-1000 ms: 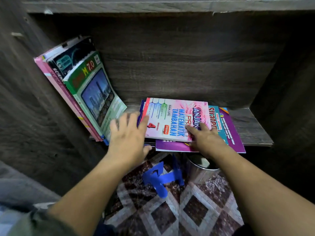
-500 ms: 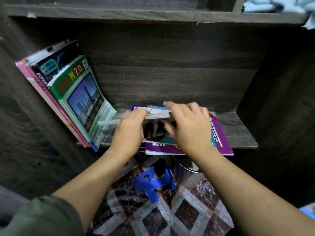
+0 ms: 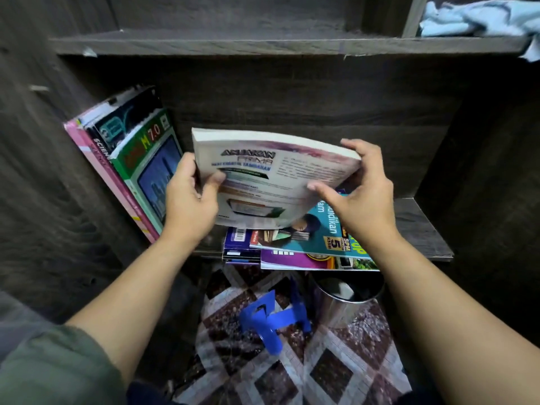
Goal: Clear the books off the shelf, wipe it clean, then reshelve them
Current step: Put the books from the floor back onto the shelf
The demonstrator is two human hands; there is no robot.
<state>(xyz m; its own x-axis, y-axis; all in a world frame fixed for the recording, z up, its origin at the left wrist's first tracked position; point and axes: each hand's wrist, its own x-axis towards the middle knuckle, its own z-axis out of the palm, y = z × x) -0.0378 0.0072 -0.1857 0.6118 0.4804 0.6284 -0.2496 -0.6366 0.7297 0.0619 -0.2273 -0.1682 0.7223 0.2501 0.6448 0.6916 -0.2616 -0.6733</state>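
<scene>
Lifted off the flat stack since the earlier frames, the pale maths book [image 3: 271,176] is now held tilted up above the shelf board [image 3: 423,226], with its back cover turned to the camera. It is pinched at its left edge by the left hand [image 3: 190,200], thumb on the cover and fingers behind. The right edge is gripped by the right hand [image 3: 362,197], whose fingers are curled over the far corner with the thumb pressed on the cover.

Whether the book is being cleared or stood back up cannot be told. The cloth [image 3: 473,17] is left lying on the upper shelf at far right.

Several risks can be judged from here:

- The remaining flat stack [image 3: 306,247] overhangs the near edge of the board, directly above the metal bin [image 3: 344,290]. If it is brushed by the book's lower edge or by a wrist, the top covers could be dragged off and dropped into the bin.
- The leaning books [image 3: 131,165] at left are propped only against the side wall. A knock from the left hand could send them sliding flat.
- The soft cover could bow and slip if one hand is released early.
</scene>
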